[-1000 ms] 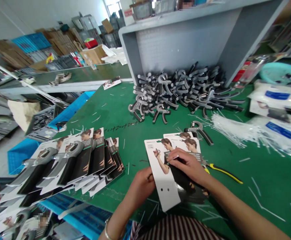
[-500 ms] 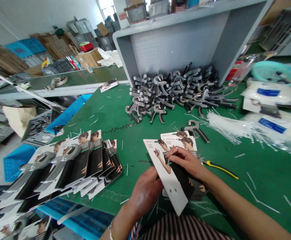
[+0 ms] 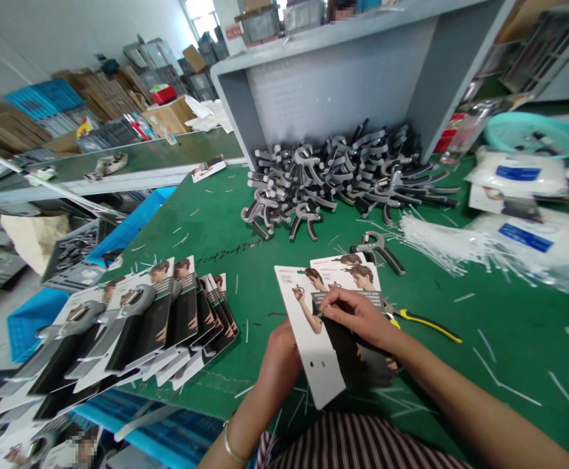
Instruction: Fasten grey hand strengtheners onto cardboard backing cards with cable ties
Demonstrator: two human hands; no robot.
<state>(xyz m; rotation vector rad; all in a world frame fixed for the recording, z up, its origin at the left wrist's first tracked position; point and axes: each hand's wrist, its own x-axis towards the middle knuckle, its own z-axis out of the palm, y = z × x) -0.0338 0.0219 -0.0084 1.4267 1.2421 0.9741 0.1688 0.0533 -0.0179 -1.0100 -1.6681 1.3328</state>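
Note:
My left hand (image 3: 279,355) grips the left edge of a printed packaging card (image 3: 313,345) from below, its fingers closed behind it. My right hand (image 3: 357,316) lies on the card's face with fingers pinched on something thin that I cannot make out. More cards (image 3: 357,267) lie beneath. A single grey hand gripper (image 3: 377,249) lies just beyond the cards. Yellow-handled pliers (image 3: 428,322) rest to the right of my right hand.
A heap of grey hand grippers (image 3: 343,176) sits under a grey shelf (image 3: 343,71). Finished carded grippers (image 3: 132,319) fan out at left. White cable ties (image 3: 440,241) and plastic bags (image 3: 523,176) lie at right. Blue crates (image 3: 34,306) stand beside the green table (image 3: 509,332).
The card has tilted and settled flatter in my hands. My right fingers slid from the card's top toward its middle and pinched shut. My left hand shifted slightly along the card's edge.

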